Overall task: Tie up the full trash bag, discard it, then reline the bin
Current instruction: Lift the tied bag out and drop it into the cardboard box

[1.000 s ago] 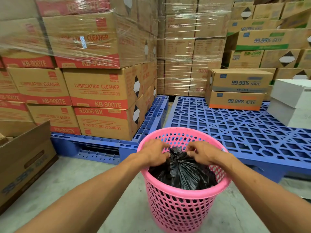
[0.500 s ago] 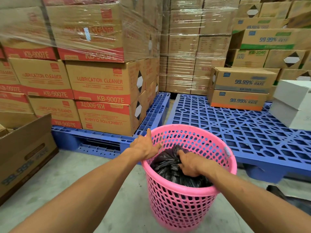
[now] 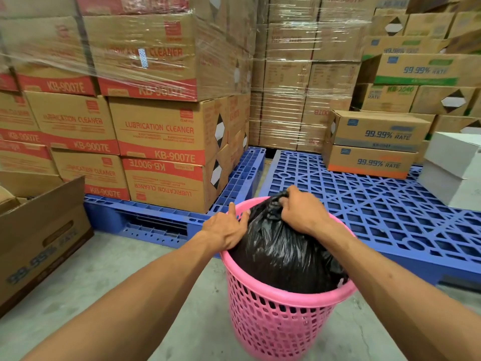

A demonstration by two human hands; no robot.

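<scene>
A pink perforated plastic bin (image 3: pixel 281 321) stands on the concrete floor in front of me. A full black trash bag (image 3: pixel 281 251) bulges up out of it, its top above the rim. My right hand (image 3: pixel 303 211) is clenched around the bag's gathered neck. My left hand (image 3: pixel 225 229) rests on the bin's left rim, fingers spread and touching the side of the bag.
Blue plastic pallets (image 3: pixel 364 204) lie behind the bin. Stacked cartons of lubrication cleaner (image 3: pixel 161 142) fill the left, wrapped stacks (image 3: pixel 299 87) the back, white boxes (image 3: pixel 458 168) the right. An open cardboard box (image 3: pixel 39 235) sits on the floor at left.
My right hand has pulled the bag upward, so it now rises above the rim. My left hand stays on the bin's left rim. One second ago both hands were on the bag's top.
</scene>
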